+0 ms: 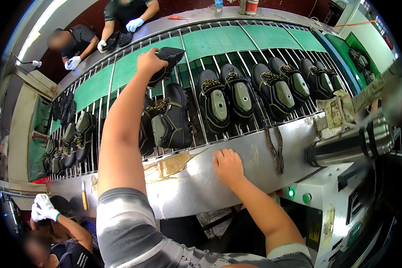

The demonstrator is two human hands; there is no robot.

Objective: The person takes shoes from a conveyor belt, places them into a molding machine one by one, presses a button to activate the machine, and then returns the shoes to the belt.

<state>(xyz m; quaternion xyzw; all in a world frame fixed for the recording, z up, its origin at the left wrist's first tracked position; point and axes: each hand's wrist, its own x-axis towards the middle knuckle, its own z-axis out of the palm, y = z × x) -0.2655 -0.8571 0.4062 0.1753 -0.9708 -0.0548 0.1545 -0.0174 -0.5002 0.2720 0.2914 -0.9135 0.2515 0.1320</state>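
Note:
My left hand [151, 63] reaches forward over the roller rack, its fingers closed on a black shoe sole [169, 55]. Just below it, a black shoe on an olive-green last [175, 118] lies tilted on its side, partly hidden by my forearm. My right hand [228, 165] rests on the metal ledge [201, 187] with its fingers curled in, and no object shows in it. Beyond it stand pairs of black shoes with yellow-flecked laces and lasts inside, the nearest being a shoe [215, 100] in front of my right hand.
A green mat strip [210, 41] runs along the rack's far side. On the right are a steel thermos [353, 140], a stained cloth [336, 111], wire loops [274, 147] and a control box [319, 201]. A yellow-handled tool [84, 196] lies left. Gloved co-workers sit across and lower left.

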